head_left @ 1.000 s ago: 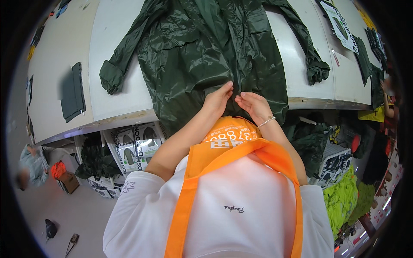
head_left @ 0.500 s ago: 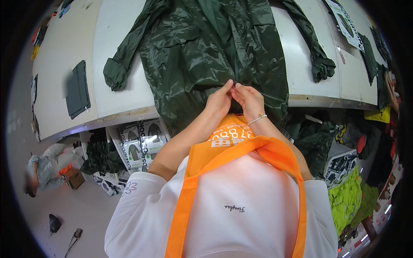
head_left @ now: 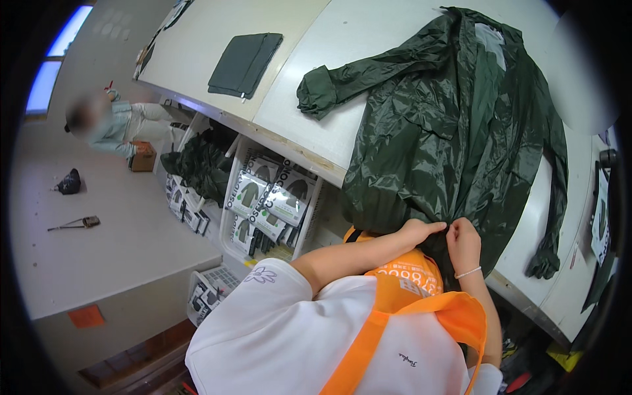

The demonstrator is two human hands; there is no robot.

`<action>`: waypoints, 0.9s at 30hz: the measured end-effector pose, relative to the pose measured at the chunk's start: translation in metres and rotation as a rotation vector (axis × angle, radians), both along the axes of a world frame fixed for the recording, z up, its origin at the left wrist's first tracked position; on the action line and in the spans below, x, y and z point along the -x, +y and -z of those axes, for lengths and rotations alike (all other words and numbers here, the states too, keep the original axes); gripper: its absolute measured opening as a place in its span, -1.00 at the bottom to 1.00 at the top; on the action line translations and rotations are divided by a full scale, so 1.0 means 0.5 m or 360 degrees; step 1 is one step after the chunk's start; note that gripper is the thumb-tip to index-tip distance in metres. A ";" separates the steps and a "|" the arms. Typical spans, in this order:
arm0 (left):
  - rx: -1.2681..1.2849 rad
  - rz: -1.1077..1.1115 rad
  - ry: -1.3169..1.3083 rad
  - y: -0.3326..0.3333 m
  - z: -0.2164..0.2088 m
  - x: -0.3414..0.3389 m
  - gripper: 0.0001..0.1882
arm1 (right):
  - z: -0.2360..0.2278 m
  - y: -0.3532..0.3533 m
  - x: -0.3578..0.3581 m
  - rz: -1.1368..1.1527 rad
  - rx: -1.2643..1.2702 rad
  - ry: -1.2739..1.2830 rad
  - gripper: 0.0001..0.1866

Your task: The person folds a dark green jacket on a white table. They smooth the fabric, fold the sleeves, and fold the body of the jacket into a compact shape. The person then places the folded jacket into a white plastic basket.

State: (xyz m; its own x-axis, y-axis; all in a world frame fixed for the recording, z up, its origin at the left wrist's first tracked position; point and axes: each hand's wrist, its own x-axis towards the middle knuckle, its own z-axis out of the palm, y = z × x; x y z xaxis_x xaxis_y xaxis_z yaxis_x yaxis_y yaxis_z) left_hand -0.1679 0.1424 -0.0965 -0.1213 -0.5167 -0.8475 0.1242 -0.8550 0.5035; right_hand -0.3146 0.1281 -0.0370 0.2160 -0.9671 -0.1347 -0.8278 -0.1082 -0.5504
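A dark green, shiny rain jacket (head_left: pixel 421 151) lies spread on the white table, front up, its hem hanging over the near edge. The front stands open toward the collar, showing a lighter green inside. My left hand (head_left: pixel 422 230) pinches the jacket at the bottom of its front opening, thumb and fingers together. Right beside it, my right hand (head_left: pixel 465 245), with a bracelet at the wrist, is closed on the other front edge. The fingertips nearly meet where the zip ends; the zip's small parts are hidden by them.
A folded dark green garment (head_left: pixel 245 64) lies on the table (head_left: pixel 309 85) to the left. Under the edge, a white basket (head_left: pixel 230 227) holds several packaged garments, with dark green cloth (head_left: pixel 204 164) beside it. Another person (head_left: pixel 122 125) is at the far left. A cardboard box (head_left: pixel 142 158) stands there.
My view has swung to the left and tilted, so the jacket appears farther right and slanted. Both hands stay pinched at the bottom of the jacket's front opening.
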 end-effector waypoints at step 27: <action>-0.0360 0.0338 -0.0020 0.265 -0.028 -0.089 -0.66 | 0.001 -0.632 0.088 -0.0224 0.0624 -0.0178 -0.70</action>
